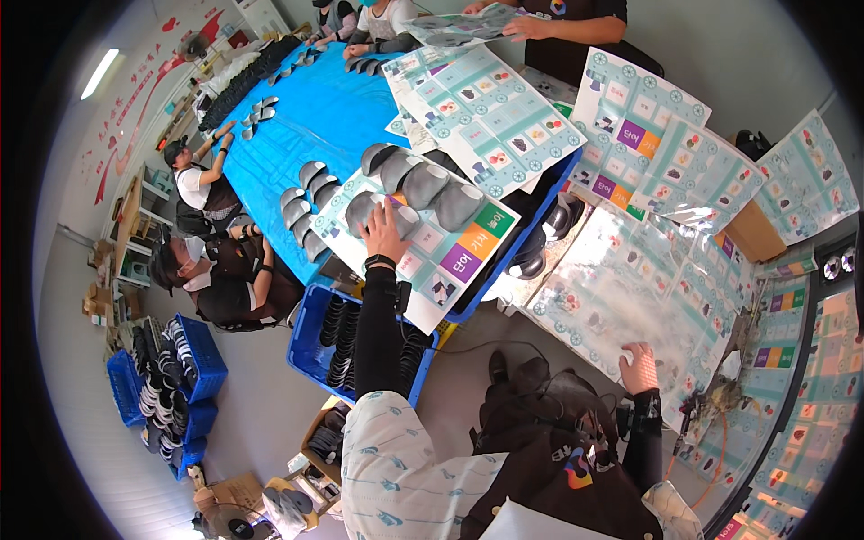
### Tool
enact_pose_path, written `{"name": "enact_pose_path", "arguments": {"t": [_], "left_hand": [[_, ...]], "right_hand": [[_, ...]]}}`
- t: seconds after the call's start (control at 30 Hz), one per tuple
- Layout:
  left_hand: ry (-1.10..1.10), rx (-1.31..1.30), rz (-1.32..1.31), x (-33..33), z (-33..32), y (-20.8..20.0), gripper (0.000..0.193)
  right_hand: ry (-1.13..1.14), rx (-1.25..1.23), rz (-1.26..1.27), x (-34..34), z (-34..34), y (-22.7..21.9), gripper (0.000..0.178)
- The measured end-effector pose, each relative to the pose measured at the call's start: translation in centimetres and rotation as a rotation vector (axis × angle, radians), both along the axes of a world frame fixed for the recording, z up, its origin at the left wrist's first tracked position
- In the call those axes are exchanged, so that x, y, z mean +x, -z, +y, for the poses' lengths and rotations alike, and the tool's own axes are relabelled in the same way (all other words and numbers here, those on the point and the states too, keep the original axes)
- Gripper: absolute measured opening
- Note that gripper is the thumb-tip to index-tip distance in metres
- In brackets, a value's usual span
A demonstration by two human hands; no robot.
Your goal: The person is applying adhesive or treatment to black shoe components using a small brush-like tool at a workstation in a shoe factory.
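My left hand (385, 236) reaches out with its fingers spread over a grey, curved, shell-shaped piece (364, 208). This piece lies on a printed board (423, 297) together with several more glossy grey shell pieces (457, 206), some overlapping. Whether the fingers grip the piece or only touch it is hard to see. My right hand (640, 368) rests with fingers apart and nothing in them on the near edge of a table covered with printed sheets (621, 288).
A blue crate (310, 355) with stacked dark pieces sits below my left forearm. Shell pieces lie in groups on the blue-covered table (297, 117), with co-workers around it. Another person holds a sheet (463, 25) at the far side. More crates (205, 360) stand at left.
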State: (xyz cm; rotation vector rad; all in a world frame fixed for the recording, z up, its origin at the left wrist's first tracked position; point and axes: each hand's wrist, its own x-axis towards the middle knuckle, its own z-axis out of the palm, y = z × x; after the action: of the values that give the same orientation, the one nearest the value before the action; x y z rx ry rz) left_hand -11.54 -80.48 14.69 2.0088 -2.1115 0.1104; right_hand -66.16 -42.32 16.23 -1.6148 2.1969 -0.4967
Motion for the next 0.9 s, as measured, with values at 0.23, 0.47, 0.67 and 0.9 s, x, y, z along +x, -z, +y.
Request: {"name": "enact_pose_path", "arguments": {"t": [0.23, 0.47, 0.67, 0.9], "left_hand": [[-0.219, -0.257, 0.206, -1.5, 8.5, -2.2, 0.12], [-0.119, -0.372, 0.898, -9.3, 31.1, -14.6, 0.125], [-0.054, -0.658, 0.809, -14.6, 43.9, -26.4, 0.115], [0.01, -0.607, 0.768, -19.2, 49.0, -28.9, 0.038]], "right_hand": [[-0.287, -0.049, -0.117, 3.2, -5.5, -2.1, 0.026], [-0.786, -0.267, -0.584, 5.1, -8.0, -14.7, 0.072], [-1.026, -0.781, -1.068, 6.5, -8.5, -21.0, 0.061], [-1.279, -0.89, -1.112, 7.4, -9.9, -22.0, 0.029]]}}
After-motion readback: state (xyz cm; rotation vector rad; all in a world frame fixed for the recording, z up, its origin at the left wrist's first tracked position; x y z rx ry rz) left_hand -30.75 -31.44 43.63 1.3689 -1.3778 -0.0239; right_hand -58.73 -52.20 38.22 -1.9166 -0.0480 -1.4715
